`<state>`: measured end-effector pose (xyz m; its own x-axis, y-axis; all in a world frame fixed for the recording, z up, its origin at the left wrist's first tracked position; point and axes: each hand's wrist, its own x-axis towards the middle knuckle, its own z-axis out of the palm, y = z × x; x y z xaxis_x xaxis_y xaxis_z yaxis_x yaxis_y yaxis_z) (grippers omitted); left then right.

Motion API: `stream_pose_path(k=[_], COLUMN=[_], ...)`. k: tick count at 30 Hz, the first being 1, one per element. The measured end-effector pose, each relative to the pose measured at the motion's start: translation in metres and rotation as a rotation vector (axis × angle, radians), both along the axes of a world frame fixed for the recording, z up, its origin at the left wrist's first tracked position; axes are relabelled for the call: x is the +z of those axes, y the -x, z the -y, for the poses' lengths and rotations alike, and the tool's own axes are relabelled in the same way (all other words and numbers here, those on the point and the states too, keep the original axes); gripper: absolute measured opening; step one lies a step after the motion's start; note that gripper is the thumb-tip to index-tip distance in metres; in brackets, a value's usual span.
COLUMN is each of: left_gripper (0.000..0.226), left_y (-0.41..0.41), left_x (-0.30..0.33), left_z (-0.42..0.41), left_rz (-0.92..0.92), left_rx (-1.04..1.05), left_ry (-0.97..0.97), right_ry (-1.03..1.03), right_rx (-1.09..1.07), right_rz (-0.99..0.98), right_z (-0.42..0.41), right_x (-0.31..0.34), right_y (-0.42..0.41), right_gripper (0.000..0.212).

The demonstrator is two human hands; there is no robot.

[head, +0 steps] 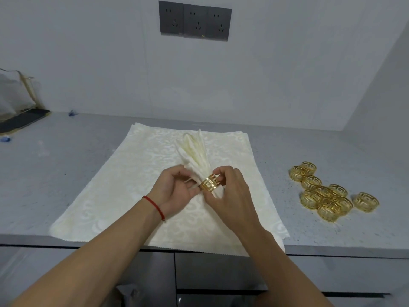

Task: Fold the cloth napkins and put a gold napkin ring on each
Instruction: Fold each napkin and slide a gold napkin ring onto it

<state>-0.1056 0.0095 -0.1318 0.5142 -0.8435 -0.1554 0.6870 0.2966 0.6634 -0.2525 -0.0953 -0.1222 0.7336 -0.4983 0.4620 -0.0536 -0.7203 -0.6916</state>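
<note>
Where the fingertips (pixel 218 173) of the right hand (pixel 230 191) curl in, they pinch a gold napkin ring (pixel 209 184) with a cut-out key pattern, which sits around the gathered neck of a pleated cream napkin (pixel 197 151). From the left side the left hand (pixel 174 189) grips that same neck, its fingers (pixel 188 187) bent round the cloth just beside the ring, so both hands hold and neither is spread wide. A thin red cord (pixel 155 206) circles the left wrist. The napkin's pleats fan out toward the far side, while its short end shows just near of the ring, partly hidden by the right hand's fingers. Both hands cover part of the ring and the napkin's neck, so how far the cloth passes through the ring cannot be told.

Under the hands lies a flat stack of cream patterned cloths (pixel 124 185), its near edge reaching the front edge of the grey speckled desk (pixel 287 151). To the right, well apart from the cloths, a cluster of loose gold rings (pixel 327 191) lies on the desk, some touching or piled on one another. At the far left sit a dark flat object (pixel 24 120) and a pale bag (pixel 15 91) against the wall. On the far wall above hangs a dark socket panel (pixel 194 21).
</note>
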Motion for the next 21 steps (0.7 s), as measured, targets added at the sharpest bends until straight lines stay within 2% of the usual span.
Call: stream_pose_path(k=[1,4,7,10,14,16,18,21], left_gripper=[0.042,0.038,0.033,0.033,0.037,0.05,0.05,0.038], left_y=[-0.001,0.004,0.012,0.012,0.008,0.012,0.014,0.014], left_x=[0.003,0.014,0.015,0.01,0.003,-0.002,-0.007,-0.005], left_z=[0.0,0.008,0.016,0.02,0.016,0.013,0.013,0.012], left_rz=[0.019,0.197,0.353,0.596,0.894,0.91,0.888,0.868], left_rx=[0.054,0.171,0.161,0.129,0.297,0.342,0.373,0.389], left_ry=[-0.015,-0.171,-0.292,-0.437,-0.629,-0.712,-0.727,-0.666], right_ry=[0.018,0.078,0.085,0.038,0.04,0.019,-0.096,-0.233], right_rx=[-0.012,-0.029,-0.034,-0.058,-0.101,-0.082,-0.075,-0.14], right_rz=[-0.006,-0.048,-0.096,-0.148,-0.193,-0.25,-0.283,-0.193], right_z=[0.0,-0.004,-0.008,-0.008,-0.006,-0.004,0.004,0.029], right_x=[-0.003,-0.009,-0.011,-0.012,-0.019,-0.016,-0.006,0.006], right_y=[0.002,0.002,0.0,-0.001,0.003,0.004,0.001,-0.011], right_gripper=[0.044,0.048,0.054,0.058,0.056,0.058,0.058,0.035])
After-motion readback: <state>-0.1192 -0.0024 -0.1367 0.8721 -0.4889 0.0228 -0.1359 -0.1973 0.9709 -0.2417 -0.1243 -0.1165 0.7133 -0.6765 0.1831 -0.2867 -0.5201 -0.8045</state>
